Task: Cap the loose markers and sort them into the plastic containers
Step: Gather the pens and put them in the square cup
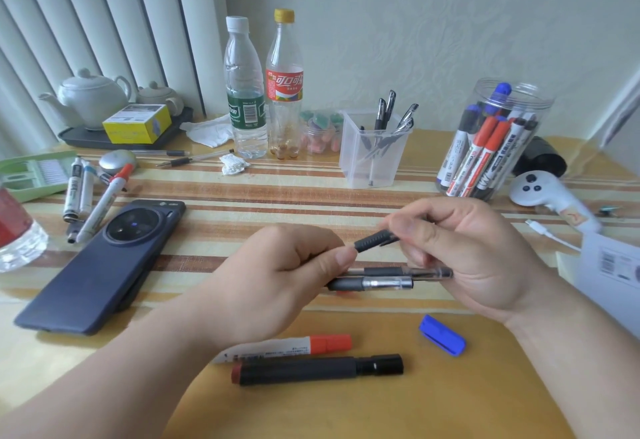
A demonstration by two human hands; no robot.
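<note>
- Nearest, on the bench point(346, 414): a black marker point(318, 369) lying flat, a red-capped marker point(287, 347) just behind it, and a loose blue cap point(442, 334) to the right, apart from both.
- Above them, the left hand point(277, 272) is curled round one end of a black pen point(375, 239). The right hand point(460, 255) pinches the other end (fingers hide whether a cap sits there).
- Two more pens point(388, 279) run between the hands, lower down. I cannot tell which hand carries them.
- Far side: a square tub point(349, 148) holding black pens, and to its right a round jar point(540, 99) of markers.
- More loose markers point(93, 193) lie far left, beside a phone point(104, 265).
- Risks, as I judge them: with three pens shared between two hands, pushing on the upper one could loosen the lower pair, which would drop onto the markers below. A cap pressed on crooked may not seat. The blue cap matches neither nearby marker in colour, so it could end up on the wrong one.
</note>
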